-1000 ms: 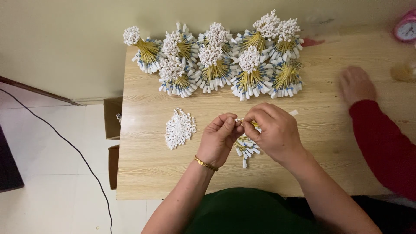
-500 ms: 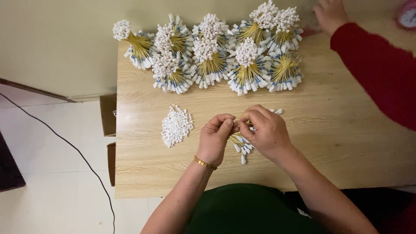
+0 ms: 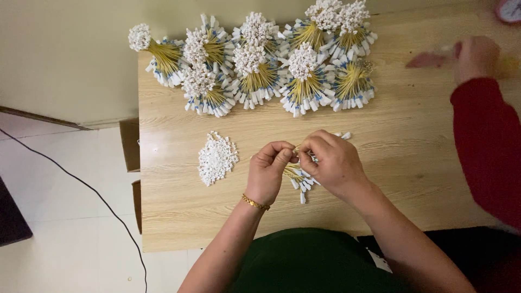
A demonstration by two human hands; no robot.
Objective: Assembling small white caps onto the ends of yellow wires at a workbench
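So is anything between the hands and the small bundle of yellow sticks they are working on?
Nothing visible. Both the left hand and right hand already touch the small bundle with their fingers; the loose white pile lies apart, to the left.

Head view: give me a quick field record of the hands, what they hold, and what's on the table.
left hand: fingers pinched on a small bundle of yellow sticks
right hand: pinched on the same bundle, meeting the left hand
bundle: thin yellow stems with white tips, low ends fanned toward the person
white pile: loose small white pieces, left of the hands
finished bunches: row along the far edge of the table
other person: hand and red sleeve at far right, blurred
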